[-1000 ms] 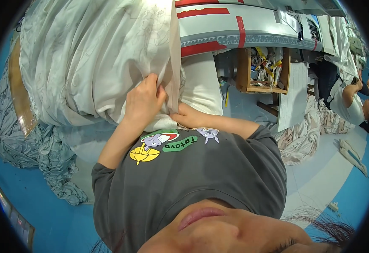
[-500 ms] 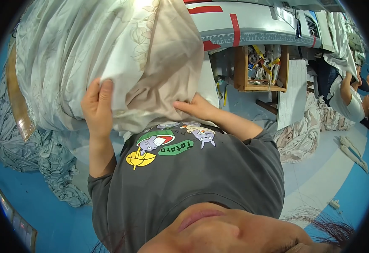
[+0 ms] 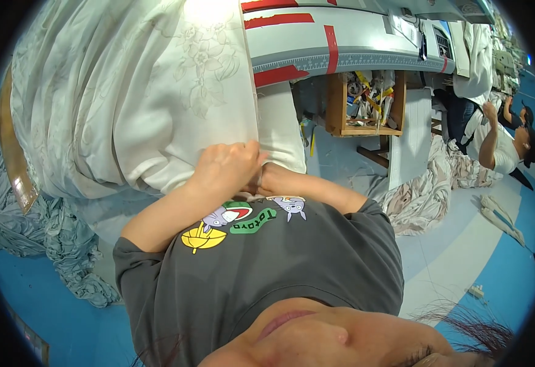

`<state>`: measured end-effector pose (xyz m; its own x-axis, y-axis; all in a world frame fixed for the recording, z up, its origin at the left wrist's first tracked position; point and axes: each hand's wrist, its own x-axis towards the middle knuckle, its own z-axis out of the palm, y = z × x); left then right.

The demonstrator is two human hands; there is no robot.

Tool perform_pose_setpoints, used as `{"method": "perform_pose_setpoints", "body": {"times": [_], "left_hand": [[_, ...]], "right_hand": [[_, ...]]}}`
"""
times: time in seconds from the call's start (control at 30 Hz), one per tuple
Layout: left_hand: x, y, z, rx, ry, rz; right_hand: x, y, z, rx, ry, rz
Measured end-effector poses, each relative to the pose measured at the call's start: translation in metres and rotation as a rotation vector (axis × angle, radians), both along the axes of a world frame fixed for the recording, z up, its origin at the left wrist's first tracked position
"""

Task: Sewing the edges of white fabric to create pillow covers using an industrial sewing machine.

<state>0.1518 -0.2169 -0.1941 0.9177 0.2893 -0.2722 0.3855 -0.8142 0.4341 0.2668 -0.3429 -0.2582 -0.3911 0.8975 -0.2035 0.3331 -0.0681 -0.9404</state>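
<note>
A wide white cloth (image 3: 163,116) with a faint floral pattern spreads over the table in front of me and hangs in folds toward my body. Its straight right edge runs down to my hands. My left hand (image 3: 227,164) is closed on that edge near its lower right corner, knuckles up. Just right of it and partly behind it is my right hand (image 3: 274,178), close against my shirt. The right fingers are mostly hidden by the left hand, so their grip does not show.
A grey ruler strip (image 3: 365,59) with red tape lines the table's front edge. Under it sits a wooden box (image 3: 336,107) of small tools. Heaped cloth (image 3: 74,244) lies on the floor at left, more (image 3: 414,199) at right. Another person (image 3: 503,144) works at far right.
My left hand has moved right across the cloth to meet my right hand at its edge. The folded-over beige flap now lies flat, showing the floral side. My view has shifted slightly.
</note>
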Motion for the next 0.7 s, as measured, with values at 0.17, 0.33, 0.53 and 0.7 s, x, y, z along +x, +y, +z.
{"method": "perform_pose_setpoints", "body": {"times": [0.17, 0.33, 0.53, 0.7], "left_hand": [[0.001, 0.013, -0.006, -0.111, -0.059, -0.026], [0.022, 0.048, 0.023, -0.396, -0.193, -0.145], [0.083, 0.217, 0.010, 0.151, -0.656, 0.548], [0.114, 0.309, -0.037, 0.300, -0.730, 0.625]], "right_hand": [[0.055, 0.047, 0.064, -0.065, -0.461, 0.547], [0.082, 0.087, 0.044, 0.846, -0.466, 0.097], [0.077, 0.094, 0.012, 0.883, -0.267, 0.009], [0.091, 0.111, 0.030, 0.826, -0.263, 0.083]]}}
